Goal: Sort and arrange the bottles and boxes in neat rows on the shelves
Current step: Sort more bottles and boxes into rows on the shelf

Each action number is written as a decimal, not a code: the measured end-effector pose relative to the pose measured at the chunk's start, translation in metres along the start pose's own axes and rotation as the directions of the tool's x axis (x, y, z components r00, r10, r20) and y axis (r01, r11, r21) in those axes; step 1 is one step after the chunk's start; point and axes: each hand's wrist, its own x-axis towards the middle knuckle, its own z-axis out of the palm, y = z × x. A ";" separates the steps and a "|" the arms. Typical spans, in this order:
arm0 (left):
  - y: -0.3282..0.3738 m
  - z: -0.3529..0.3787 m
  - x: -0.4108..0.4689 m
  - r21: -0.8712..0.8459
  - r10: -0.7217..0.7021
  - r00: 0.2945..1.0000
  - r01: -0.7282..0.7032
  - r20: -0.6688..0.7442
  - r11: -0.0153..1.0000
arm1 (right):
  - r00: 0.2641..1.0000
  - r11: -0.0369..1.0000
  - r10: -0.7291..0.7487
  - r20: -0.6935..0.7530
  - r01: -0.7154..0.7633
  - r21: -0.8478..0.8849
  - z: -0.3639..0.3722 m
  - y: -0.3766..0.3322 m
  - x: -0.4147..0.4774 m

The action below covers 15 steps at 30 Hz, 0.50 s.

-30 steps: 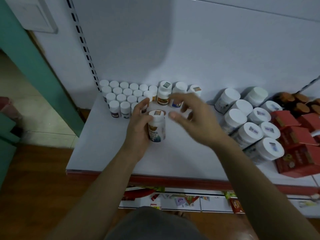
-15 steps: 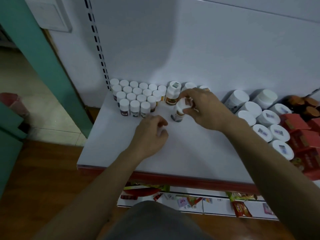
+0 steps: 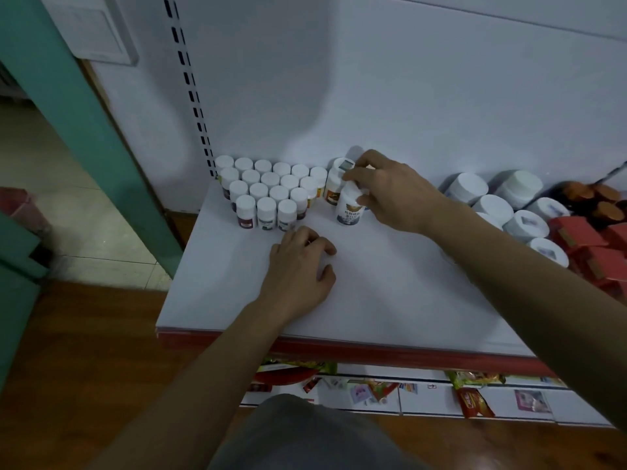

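Two hands over the white shelf: right hand grips a white plastic blue-label bottle at 3 o'clock of the small white-capped bottles, left hand loosely curled, empty, at 6.

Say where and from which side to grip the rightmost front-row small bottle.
Pinch the small bottle by its white cap, from above and front right. It stands upright with neighbours close on its left and behind, hemming its body, while the shelf in front and right is bare. The left hand is nearest.
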 end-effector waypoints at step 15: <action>0.004 0.000 0.005 0.009 -0.036 0.999 0.035 0.036 0.999 | 0.926 0.921 0.308 -0.218 -0.234 0.310 -0.008 -0.021 -0.051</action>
